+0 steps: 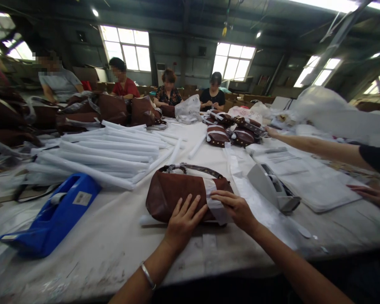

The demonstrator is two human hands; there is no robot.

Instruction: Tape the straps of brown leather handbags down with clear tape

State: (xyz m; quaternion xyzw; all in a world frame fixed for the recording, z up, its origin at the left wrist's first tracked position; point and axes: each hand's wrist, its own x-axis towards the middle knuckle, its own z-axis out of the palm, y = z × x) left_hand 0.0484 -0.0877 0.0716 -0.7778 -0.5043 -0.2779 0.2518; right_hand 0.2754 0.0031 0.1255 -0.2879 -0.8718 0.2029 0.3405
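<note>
A brown handbag lies on its side on the covered table in front of me, its studded strap toward the far side. My left hand rests on the bag's face with the fingers stretched out. White wrapping runs around the bag's right part. At that wrapping, my right hand has its thumb and fingers brought together on the loose sheet. A white roll shows partly under the bag's near left edge.
A blue tape dispenser stands at left, a grey tape dispenser at right. White paper rolls are heaped behind. Wrapped handbags sit farther back. A co-worker's arm reaches in from the right over stacked white sheets.
</note>
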